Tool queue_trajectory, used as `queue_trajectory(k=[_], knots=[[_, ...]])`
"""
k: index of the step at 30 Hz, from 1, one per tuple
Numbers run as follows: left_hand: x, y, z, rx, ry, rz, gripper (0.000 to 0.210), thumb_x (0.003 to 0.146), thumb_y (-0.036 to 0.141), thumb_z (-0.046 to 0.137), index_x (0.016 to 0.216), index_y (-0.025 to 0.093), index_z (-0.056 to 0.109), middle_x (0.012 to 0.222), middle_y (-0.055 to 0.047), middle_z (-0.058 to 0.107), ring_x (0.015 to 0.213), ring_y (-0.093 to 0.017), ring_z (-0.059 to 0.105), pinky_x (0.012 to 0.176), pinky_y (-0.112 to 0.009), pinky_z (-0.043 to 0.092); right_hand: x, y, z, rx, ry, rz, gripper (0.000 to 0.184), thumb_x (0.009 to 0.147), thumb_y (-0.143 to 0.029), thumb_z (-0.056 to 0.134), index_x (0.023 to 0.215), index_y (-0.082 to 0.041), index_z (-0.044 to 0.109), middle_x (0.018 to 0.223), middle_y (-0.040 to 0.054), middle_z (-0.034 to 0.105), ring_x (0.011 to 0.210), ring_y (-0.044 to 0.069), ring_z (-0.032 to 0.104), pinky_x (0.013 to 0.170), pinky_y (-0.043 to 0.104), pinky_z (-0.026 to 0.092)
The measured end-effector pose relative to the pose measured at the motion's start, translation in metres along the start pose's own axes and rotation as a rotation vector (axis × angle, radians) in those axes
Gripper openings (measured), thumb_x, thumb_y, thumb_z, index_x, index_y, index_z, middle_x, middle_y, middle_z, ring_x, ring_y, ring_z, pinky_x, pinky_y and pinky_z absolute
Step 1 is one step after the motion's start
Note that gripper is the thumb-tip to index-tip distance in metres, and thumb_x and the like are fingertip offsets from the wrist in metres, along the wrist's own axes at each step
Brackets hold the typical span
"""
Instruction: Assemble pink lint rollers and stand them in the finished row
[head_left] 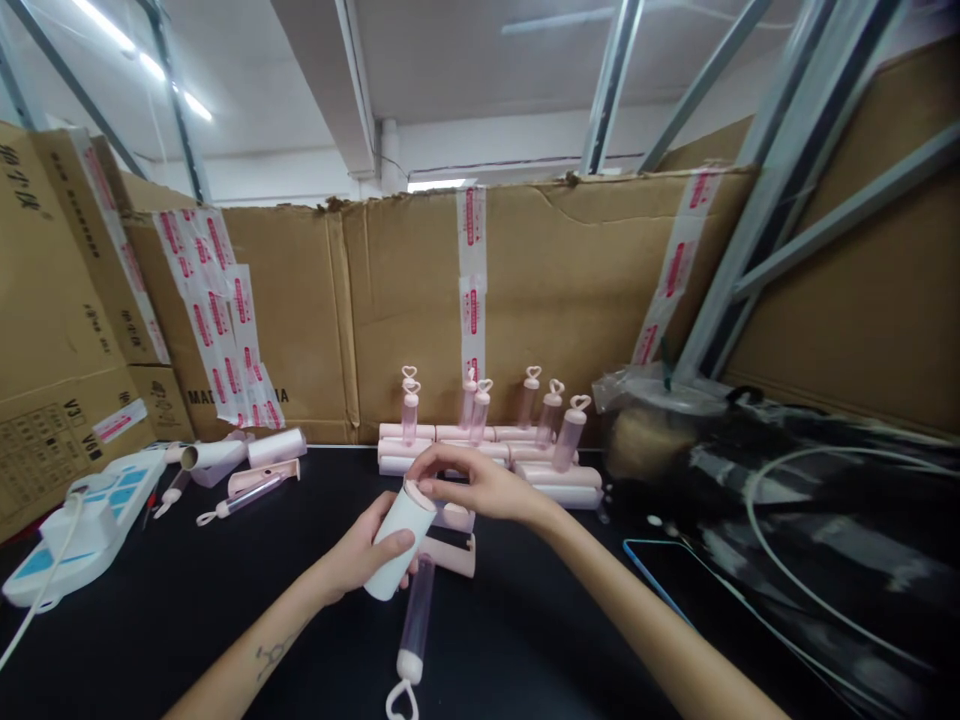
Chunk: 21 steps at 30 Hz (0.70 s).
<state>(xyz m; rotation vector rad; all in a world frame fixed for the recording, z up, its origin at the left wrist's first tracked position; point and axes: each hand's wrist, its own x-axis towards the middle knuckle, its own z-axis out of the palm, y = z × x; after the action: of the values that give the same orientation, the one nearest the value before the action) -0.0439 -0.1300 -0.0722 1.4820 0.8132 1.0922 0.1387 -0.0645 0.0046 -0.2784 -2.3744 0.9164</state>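
Observation:
My left hand (361, 545) is wrapped round a white lint-roller roll (399, 545), tilted with its upper end to the right. At that upper end, the fingers of my right hand (472, 482) pinch the rim, where a pale pink edge shows; the fingertips are partly hidden. Below the roll, a clear purplish tube handle (417, 615) with a heart-shaped loop lies on the black table (300, 640). A pink curved cover (453, 556) rests just behind the tube, and another pink piece (454, 517) is partly hidden under my right hand.
Several assembled pink rollers (559, 478) with upright heart-topped handles stand along the cardboard wall (405, 300). Loose roller parts (259, 480) lie at the left, beside a white power strip (97, 525). At the right are a lidded plastic cup (652, 425), a phone (720, 590), a cable and dark bags.

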Motion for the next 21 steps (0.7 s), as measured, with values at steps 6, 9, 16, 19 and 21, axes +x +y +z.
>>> queue_trajectory(k=[6, 9, 16, 19, 21], knots=[[0.0029, -0.0049, 0.007, 0.016, 0.106, 0.05, 0.049, 0.073, 0.053, 0.058, 0.098, 0.017, 0.037, 0.064, 0.001, 0.056, 0.049, -0.01, 0.055, 0.045, -0.02, 0.044, 0.0, 0.0016, 0.0049, 0.047, 0.051, 0.054, 0.029, 0.077, -0.032, 0.064, 0.102, -0.018, 0.062, 0.1, 0.0051, 0.063, 0.093, 0.018, 0.06, 0.086, 0.032, 0.047], [0.0037, -0.0071, 0.0074, 0.016, 0.094, 0.051, 0.049, 0.073, 0.052, 0.058, 0.099, 0.017, 0.036, 0.064, 0.001, 0.055, 0.05, -0.01, 0.055, 0.045, -0.02, 0.044, 0.0015, 0.0049, 0.0051, 0.108, 0.054, 0.074, 0.025, 0.077, -0.033, 0.064, 0.096, -0.017, 0.064, 0.098, 0.0061, 0.065, 0.091, 0.019, 0.061, 0.083, 0.033, 0.048], [0.0051, -0.0083, 0.0064, 0.01, 0.103, 0.047, 0.05, 0.074, 0.053, 0.058, 0.099, 0.016, 0.035, 0.062, 0.001, 0.057, 0.048, -0.009, 0.054, 0.044, -0.02, 0.044, 0.003, 0.0068, 0.0081, 0.018, 0.132, 0.072, 0.023, 0.077, -0.033, 0.062, 0.093, -0.016, 0.067, 0.096, 0.0066, 0.067, 0.091, 0.019, 0.062, 0.084, 0.033, 0.048], [0.004, -0.0084, 0.0069, -0.007, 0.092, 0.033, 0.047, 0.076, 0.052, 0.055, 0.101, 0.017, 0.036, 0.063, 0.0, 0.058, 0.046, -0.01, 0.055, 0.042, -0.019, 0.043, 0.0028, 0.0083, 0.0085, 0.0, 0.146, 0.053, 0.023, 0.078, -0.033, 0.062, 0.092, -0.016, 0.068, 0.095, 0.0064, 0.068, 0.09, 0.019, 0.063, 0.084, 0.034, 0.048], [0.0026, -0.0082, 0.0081, -0.046, 0.085, 0.015, 0.047, 0.078, 0.052, 0.052, 0.106, 0.017, 0.035, 0.063, 0.0, 0.059, 0.045, -0.011, 0.055, 0.042, -0.02, 0.043, 0.0027, 0.0085, 0.0085, -0.001, 0.119, 0.047, 0.023, 0.079, -0.035, 0.061, 0.091, -0.017, 0.069, 0.096, 0.0064, 0.069, 0.091, 0.02, 0.063, 0.085, 0.034, 0.048]])
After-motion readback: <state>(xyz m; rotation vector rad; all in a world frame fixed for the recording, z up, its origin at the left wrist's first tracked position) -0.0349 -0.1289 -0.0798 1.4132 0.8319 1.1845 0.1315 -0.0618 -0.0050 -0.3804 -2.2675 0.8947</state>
